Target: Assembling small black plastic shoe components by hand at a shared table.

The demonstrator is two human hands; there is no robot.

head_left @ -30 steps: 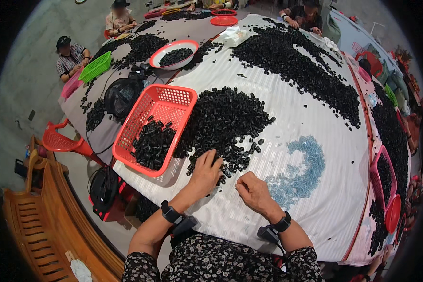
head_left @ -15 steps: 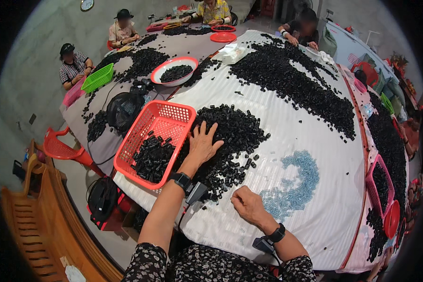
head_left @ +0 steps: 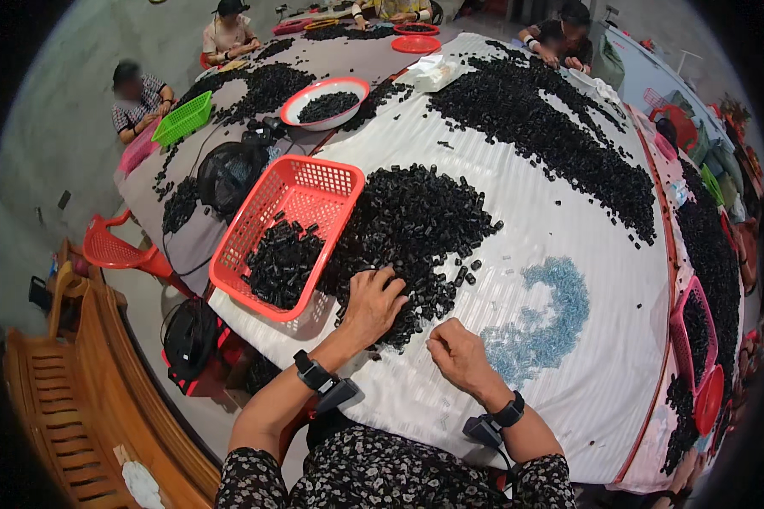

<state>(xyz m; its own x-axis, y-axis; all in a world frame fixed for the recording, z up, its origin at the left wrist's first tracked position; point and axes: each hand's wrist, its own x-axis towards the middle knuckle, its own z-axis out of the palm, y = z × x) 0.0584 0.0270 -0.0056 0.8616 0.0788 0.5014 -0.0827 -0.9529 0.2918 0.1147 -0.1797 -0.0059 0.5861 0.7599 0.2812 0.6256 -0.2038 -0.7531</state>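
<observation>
My left hand (head_left: 372,305) rests on the near edge of a heap of small black cylindrical pieces (head_left: 416,212). Its fingers are bent and slightly apart, with the tips among the pieces; nothing gripped shows. Closed, with thumb and fingers together, my right hand (head_left: 462,358) is just above the white cloth (head_left: 416,399), right of the heap. Whatever it may hold is hidden. Beside it lies a curved patch of small clear bluish pieces (head_left: 560,314). A red plastic basket (head_left: 229,254), partly filled with black pieces, stands left of the heap.
A larger spread of black pieces (head_left: 560,161) covers the far right. Beyond the basket are a black bag (head_left: 229,180), a red-rimmed white basin (head_left: 293,103) and a green basket (head_left: 182,119). Several people sit around the tables. A wooden bench (head_left: 102,382) is at the lower left.
My left hand has drawn back toward me across the heap, its spread fingers now bent. My right hand remains closed beside the heap. The view has shifted slightly.
</observation>
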